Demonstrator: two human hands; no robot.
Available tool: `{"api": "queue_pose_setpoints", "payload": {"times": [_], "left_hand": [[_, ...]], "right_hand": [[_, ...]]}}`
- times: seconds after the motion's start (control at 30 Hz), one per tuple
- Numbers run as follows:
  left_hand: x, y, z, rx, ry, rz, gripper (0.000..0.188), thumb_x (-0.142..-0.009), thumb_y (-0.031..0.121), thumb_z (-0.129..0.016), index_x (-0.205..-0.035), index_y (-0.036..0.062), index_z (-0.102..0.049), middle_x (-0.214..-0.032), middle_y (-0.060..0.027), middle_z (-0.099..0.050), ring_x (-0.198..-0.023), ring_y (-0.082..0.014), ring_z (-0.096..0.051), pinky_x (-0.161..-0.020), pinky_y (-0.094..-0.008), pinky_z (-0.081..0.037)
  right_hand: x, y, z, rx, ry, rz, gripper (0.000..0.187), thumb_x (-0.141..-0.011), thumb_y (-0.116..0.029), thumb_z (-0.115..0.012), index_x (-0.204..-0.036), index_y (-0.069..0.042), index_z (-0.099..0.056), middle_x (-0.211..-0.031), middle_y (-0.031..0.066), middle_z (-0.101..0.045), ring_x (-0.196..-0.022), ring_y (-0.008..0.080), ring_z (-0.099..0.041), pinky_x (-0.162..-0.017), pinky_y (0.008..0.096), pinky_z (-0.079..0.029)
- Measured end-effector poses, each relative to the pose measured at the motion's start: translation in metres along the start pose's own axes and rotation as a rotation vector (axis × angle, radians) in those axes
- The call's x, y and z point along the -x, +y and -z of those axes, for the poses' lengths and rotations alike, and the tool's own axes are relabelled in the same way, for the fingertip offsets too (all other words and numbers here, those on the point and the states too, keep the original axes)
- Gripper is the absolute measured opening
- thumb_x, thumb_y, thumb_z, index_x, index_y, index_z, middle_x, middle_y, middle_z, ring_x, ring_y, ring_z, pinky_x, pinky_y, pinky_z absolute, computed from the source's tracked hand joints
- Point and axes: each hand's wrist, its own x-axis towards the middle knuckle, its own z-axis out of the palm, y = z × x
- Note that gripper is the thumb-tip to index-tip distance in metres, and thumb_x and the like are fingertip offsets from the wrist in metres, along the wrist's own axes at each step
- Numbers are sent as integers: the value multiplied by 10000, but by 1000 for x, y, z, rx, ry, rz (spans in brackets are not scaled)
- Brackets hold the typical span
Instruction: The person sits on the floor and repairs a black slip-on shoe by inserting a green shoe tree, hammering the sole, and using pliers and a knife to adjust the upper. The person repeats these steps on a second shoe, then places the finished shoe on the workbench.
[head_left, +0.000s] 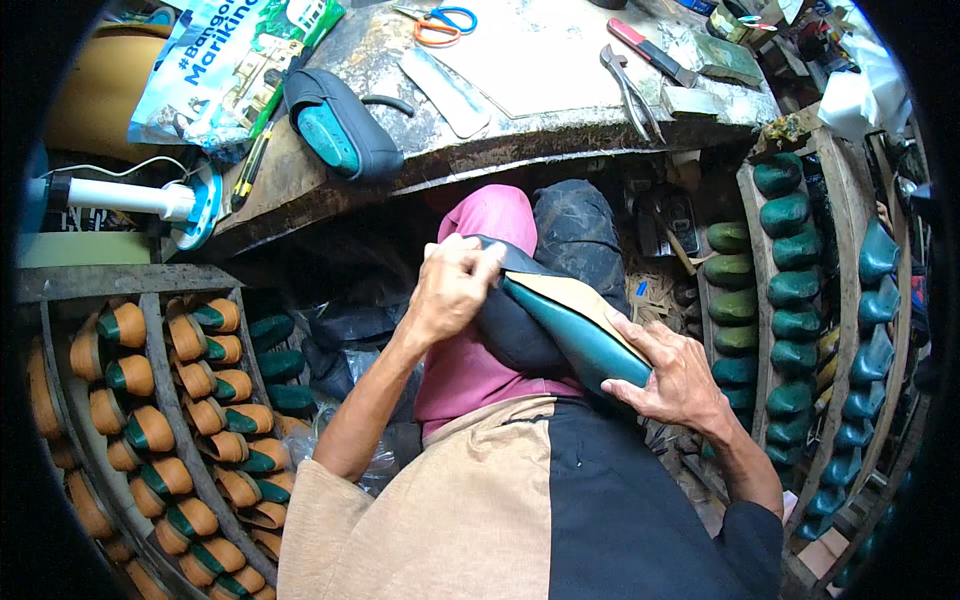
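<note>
Over my lap lies a glossy green shoe last (575, 338), tilted, with a tan insole (568, 297) along its upper side. A black shoe upper (515, 258) wraps one end of it and hangs below. My left hand (455, 285) is closed on the black upper at that end; its fingers are slightly blurred. At the last's other end, my right hand (670, 375) grips it, thumb and fingers on either side. Ahead on the bench sits a dark slip-on shoe (340, 125) with a green last showing inside.
The bench (300, 195) holds pincers (630, 92), scissors (440, 25), a red-handled knife (650, 50), a yellow cutter (250, 172) and a printed bag (215, 75). Racks of tan shoes (165, 475) stand left; racks of green lasts (795, 285) stand right.
</note>
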Motion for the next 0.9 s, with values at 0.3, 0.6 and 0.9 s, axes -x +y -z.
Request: {"api": "queue_pose_setpoints", "payload": {"times": [0.3, 0.6, 0.9], "left_hand": [[-11, -2, 3, -136, 291, -222, 457, -1007, 243, -826, -654, 67, -597, -686, -59, -508, -754, -274, -526, -827, -432, -388], [-19, 12, 1, -14, 321, -339, 378, -998, 84, -792, -682, 28, -591, -697, -65, -498, -736, -258, -486, -788, -416, -369], [-12, -3, -21, 214, 530, -184, 195, -1056, 103, -772, -882, 41, -710, -935, -49, -693, -852, -170, -619, -869, -360, -510]], "right_hand": [[-9, -4, -5, 357, 176, 247, 940, -809, -345, -918, -1678, -231, -581, -1202, 267, -648, -973, 408, -702, -810, 494, -600], [-33, -17, -18, 341, 215, 314, 955, -812, -340, -914, -1694, -237, -562, -1262, 321, -642, -999, 435, -698, -824, 505, -602], [-13, -49, -42, 243, 207, 170, 971, -826, -289, -936, -1705, -174, -540, -1148, 271, -612, -936, 424, -680, -802, 500, -590]]}}
